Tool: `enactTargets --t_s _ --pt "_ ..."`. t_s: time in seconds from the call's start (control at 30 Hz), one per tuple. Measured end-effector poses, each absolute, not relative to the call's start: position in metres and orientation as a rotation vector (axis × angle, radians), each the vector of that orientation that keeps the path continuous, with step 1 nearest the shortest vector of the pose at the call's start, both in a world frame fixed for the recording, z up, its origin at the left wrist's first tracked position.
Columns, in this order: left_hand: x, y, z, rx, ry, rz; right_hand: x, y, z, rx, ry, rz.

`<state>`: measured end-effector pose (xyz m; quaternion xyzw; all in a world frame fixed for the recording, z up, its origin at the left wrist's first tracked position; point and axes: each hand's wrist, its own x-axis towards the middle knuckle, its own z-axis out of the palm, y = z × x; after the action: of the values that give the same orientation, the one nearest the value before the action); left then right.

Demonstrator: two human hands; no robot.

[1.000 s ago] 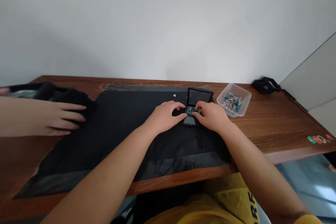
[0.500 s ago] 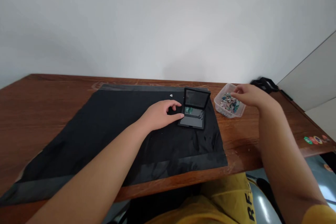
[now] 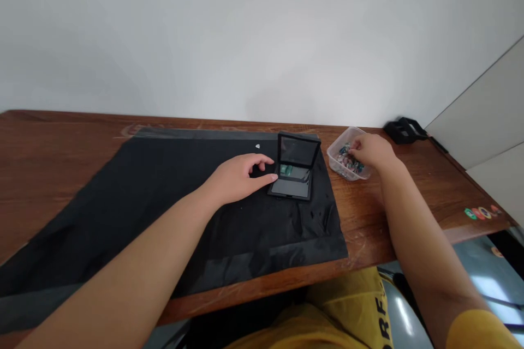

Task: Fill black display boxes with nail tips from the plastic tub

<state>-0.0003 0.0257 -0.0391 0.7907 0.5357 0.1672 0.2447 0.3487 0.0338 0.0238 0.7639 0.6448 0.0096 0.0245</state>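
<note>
A small black case (image 3: 290,188) stands with its lid (image 3: 299,151) tilted up on a black mat (image 3: 172,174); a green piece (image 3: 286,170) lies in its upper left part. My left hand (image 3: 235,179) rests at the case's left edge, thumb tip against the lower part and fingers curved but apart. To the right, my right hand (image 3: 370,150) reaches into a clear plastic tub (image 3: 334,160) of small shiny, multicoloured pieces (image 3: 350,162). Its fingertips are pinched together among them; whatever they hold is hidden.
A tiny white piece (image 3: 257,146) lies on the mat behind my left hand. At the back right of the wooden table (image 3: 413,174) sits a black object (image 3: 405,130) against the wall. Round stickers (image 3: 477,213) mark the right front edge.
My right hand has dipped lower into the tub, its fingers now down among the pieces. My left hand stays beside the case. The whole view has shifted slightly.
</note>
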Motion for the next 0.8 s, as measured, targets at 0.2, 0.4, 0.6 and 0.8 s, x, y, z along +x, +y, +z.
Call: enactTargets --t_s 0.2,0.4,0.6,0.8 --pt "0.000 0.025 -0.038 2.157 1.462 0.456 0.352 0.029 0.027 2.413 1.961 0.061" --pt "0.000 0.024 -0.037 2.148 1.468 0.453 0.346 0.027 0.029 2.434 1.858 -0.027" --pt "0.001 0.023 -0.035 2.136 1.472 0.444 0.346 0.028 0.027 2.438 1.923 -0.017" --pt "0.000 0.022 -0.034 2.130 1.453 0.461 0.356 0.027 0.025 2.526 2.101 0.004"
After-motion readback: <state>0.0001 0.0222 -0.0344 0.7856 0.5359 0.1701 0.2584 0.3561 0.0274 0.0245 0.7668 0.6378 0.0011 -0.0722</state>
